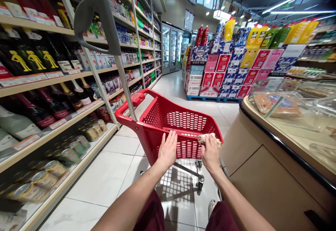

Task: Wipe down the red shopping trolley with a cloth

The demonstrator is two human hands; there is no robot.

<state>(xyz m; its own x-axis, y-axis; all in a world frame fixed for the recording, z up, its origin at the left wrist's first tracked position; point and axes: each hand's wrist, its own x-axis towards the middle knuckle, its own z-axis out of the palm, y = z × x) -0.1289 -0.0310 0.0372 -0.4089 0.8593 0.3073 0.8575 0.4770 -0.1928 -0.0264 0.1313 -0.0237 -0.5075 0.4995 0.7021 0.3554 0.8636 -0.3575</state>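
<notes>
A small red plastic shopping cart (191, 119) with perforated sides stands sideways in front of me. My left hand (168, 147) lies against the near side wall, its fingers stretched out flat and nothing in it. At the front end of the same side, my right hand (210, 154) presses a crumpled off-white cloth (217, 140) onto the top rim, fingers curled over it. From the cart's handle end rises a metal pole (125, 80) with a grey loop grip (113, 28). No goods show in the visible part of the basket.
Shelves of bottles and cans (65, 119) line the left. On the right stands a rounded counter (241, 147) with packed food under clear covers. Stacked drink cartons (223, 70) and glass-door fridges (173, 45) are farther back. White tiles (110, 169) cover the floor.
</notes>
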